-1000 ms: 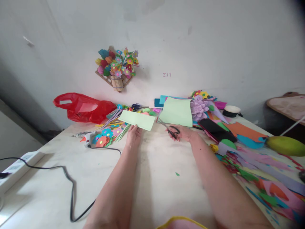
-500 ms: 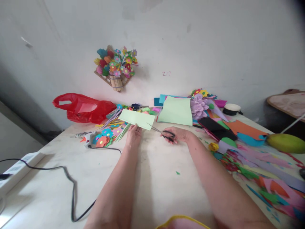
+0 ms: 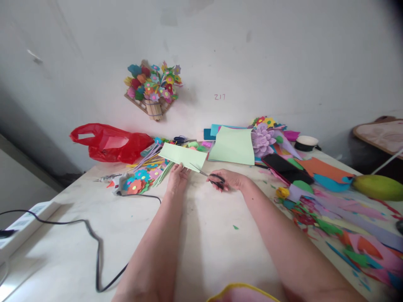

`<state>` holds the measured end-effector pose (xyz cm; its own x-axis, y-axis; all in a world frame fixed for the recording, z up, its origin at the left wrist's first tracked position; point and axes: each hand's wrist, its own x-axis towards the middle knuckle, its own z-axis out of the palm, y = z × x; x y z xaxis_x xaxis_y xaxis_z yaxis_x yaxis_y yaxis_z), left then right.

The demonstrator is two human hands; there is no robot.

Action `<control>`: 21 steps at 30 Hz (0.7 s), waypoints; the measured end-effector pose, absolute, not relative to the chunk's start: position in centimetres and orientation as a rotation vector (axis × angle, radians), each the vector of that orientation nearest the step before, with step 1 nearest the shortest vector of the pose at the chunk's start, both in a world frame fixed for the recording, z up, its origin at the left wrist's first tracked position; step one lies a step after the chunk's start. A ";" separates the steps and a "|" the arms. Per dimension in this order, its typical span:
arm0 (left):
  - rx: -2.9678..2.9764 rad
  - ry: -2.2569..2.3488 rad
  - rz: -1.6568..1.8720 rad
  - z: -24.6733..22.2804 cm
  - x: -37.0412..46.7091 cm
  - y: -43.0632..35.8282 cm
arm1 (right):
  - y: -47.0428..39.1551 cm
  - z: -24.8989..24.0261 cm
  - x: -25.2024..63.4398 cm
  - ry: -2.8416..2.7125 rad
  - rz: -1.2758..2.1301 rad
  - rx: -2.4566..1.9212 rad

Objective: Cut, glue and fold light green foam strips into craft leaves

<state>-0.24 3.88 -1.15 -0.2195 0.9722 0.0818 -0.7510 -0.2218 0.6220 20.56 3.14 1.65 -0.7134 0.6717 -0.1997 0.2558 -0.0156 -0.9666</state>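
A pale green strip of craft sheet [image 3: 182, 154] is pinched at its near edge by my left hand [image 3: 178, 178]. My right hand [image 3: 228, 179] is wrapped round the black handles of a pair of scissors [image 3: 217, 180]. Their thin blades reach left onto the strip's near right corner. Whether the blades are fully closed is too small to make out. Just right of the strip lies a larger pale green sheet [image 3: 233, 144] on a stack of coloured sheets. Thin green strips [image 3: 162, 175] show beneath and left of the held piece.
At the left are a red plastic bag [image 3: 116, 142], a glue gun [image 3: 118, 183] with a black cord, and foam flowers [image 3: 137, 185]. Rightward lie a dark phone [image 3: 286, 167], a purple flower [image 3: 263, 140], a roll of tape [image 3: 306, 142] and many scraps [image 3: 346, 226].
The scissors and my right hand have shifted left, so the blades reach further along the strip's near edge. The strip has moved slightly right.
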 end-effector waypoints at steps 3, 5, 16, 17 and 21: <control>0.565 0.559 1.715 -1.1 -0.2 3.8 | 3.1 1.6 20.6 -1.932 1.786 -0.975; 0.565 0.567 1.712 -1.0 -0.2 3.8 | 3.2 1.6 20.6 -1.927 1.794 -0.981; 0.548 0.601 1.697 -0.5 0.2 3.4 | 3.3 1.5 20.4 -1.912 1.800 -1.012; 0.546 0.601 1.696 -0.4 0.2 3.4 | 3.3 1.5 20.4 -1.913 1.798 -1.011; 0.548 0.591 1.690 -0.5 0.1 3.4 | 3.2 1.5 20.4 -1.921 1.788 -1.020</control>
